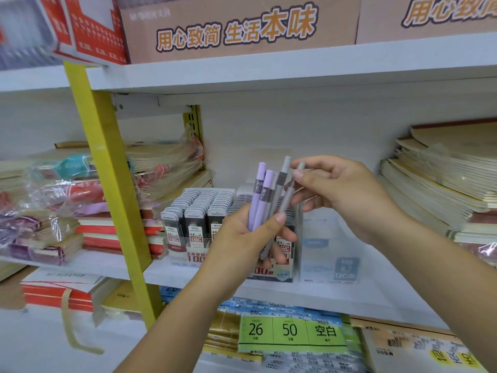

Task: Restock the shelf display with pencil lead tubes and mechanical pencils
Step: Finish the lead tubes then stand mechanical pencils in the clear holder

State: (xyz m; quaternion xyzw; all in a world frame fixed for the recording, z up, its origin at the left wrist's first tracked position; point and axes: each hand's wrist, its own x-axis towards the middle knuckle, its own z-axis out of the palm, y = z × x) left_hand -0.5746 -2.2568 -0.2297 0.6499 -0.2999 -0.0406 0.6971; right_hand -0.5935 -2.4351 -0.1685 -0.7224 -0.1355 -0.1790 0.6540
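My left hand (246, 238) grips a bunch of mechanical pencils (262, 200), purple and grey, held upright in front of the middle shelf. My right hand (338, 189) pinches the top of one grey pencil (289, 192) in that bunch with thumb and forefinger. Behind the hands stands a display box of lead tubes (199, 211), packed in rows with grey caps and red labels. To its right a clear plastic display holder (330, 251) stands on the shelf with nothing visible in it.
A yellow upright post (107, 170) splits the white shelf (188, 267). Wrapped notebook packs (53, 205) lie stacked at the left, tan notebooks (443, 179) at the right. Cardboard boxes (236, 28) sit on the shelf above. Paper packs (290, 329) lie on the shelf below.
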